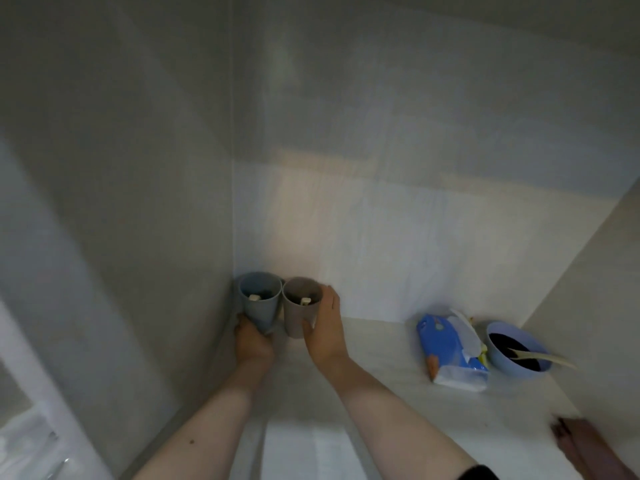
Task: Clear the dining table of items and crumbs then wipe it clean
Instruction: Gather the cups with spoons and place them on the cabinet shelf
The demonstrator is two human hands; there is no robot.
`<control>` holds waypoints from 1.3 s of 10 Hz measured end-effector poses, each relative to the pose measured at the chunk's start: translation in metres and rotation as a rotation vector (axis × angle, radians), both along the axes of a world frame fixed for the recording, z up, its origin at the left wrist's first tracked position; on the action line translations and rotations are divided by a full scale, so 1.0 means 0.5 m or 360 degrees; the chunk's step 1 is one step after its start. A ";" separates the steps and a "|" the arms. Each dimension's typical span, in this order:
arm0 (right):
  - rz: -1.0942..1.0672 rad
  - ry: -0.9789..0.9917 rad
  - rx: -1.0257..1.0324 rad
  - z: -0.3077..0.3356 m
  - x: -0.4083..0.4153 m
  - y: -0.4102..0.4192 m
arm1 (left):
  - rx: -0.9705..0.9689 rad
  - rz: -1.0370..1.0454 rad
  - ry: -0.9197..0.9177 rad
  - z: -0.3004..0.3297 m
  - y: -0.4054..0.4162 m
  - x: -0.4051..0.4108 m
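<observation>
Two cups side by side in the far left corner of a pale shelf [398, 403], hard against the grey side wall [121, 237] and the white back panel [415, 254]. Blue cup [260, 306] on the left, tilted a little toward the camera, a small pale object and something dark lying inside. Beige cup [300, 311] just to its right, rims touching or nearly so, also with a small pale object at the bottom. Left hand [252, 342] curled round the lower part of the blue cup, fingers wrapped underneath, gripping it. Right hand [325, 332] clasped round the beige cup, thumb across the near side, fingers curving behind the far side. Both forearms bare, reaching in from the bottom edge; dark sleeve cuff [479, 472] just visible on the right arm.

Farther right on the same shelf, well apart from the cups, a blue pack of wet wipes [450, 351] lying flat, its white flap peeled open. Just beside it, touching or almost touching, a blue bowl [516, 370] with dark contents and a pale wooden utensil [543, 356] resting in it, handle poking out over the right rim. Near the lower right corner, a blurred brownish shape [581, 445], too indistinct to identify. At lower left, a blurred white frame [31, 368] outside the cabinet.
</observation>
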State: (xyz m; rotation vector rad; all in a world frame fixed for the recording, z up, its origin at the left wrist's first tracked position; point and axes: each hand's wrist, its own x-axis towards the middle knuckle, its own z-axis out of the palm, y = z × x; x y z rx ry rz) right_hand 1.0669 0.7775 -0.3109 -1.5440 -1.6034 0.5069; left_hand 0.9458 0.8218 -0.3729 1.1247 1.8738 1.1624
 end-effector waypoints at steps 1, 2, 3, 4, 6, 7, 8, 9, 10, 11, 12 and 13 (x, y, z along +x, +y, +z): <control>-0.0078 0.0010 0.0039 -0.002 -0.001 -0.022 | 0.0138 -0.0105 0.0066 -0.013 -0.020 0.000; -0.0106 -0.0015 -0.0064 -0.006 -0.003 -0.053 | -0.0007 -0.0184 0.0097 0.045 -0.087 0.007; -0.0132 0.0004 -0.0120 -0.014 -0.009 -0.085 | -0.0048 -0.0225 0.0132 0.054 -0.116 0.007; -0.0172 0.0014 -0.0214 -0.014 -0.012 -0.119 | -0.0084 -0.0252 0.0205 0.071 -0.168 0.011; -0.0030 -0.0081 -0.0228 -0.003 -0.025 -0.201 | -0.0082 -0.0187 0.0044 0.092 -0.275 0.003; 0.0080 -0.0095 -0.0213 0.009 -0.034 -0.259 | -0.0069 -0.0036 -0.0058 0.107 -0.351 -0.004; 0.0248 -0.0070 -0.0204 0.017 -0.048 -0.302 | 0.0033 0.0108 -0.0131 0.116 -0.416 -0.009; 0.0357 -0.0049 -0.0196 0.021 -0.079 -0.350 | 0.0071 0.0185 -0.0111 0.124 -0.485 -0.027; 0.0466 -0.0042 -0.0234 0.008 -0.133 -0.414 | 0.0088 0.0252 -0.0171 0.125 -0.555 -0.078; 0.0543 -0.0029 -0.0213 -0.017 -0.195 -0.484 | 0.0067 0.0368 -0.0203 0.110 -0.629 -0.157; 0.0659 -0.0053 -0.0215 -0.041 -0.273 -0.555 | 0.0056 0.0497 -0.0254 0.100 -0.707 -0.249; 0.0866 -0.0139 -0.0285 -0.051 -0.380 -0.615 | 0.0041 0.0684 -0.0273 0.096 -0.786 -0.356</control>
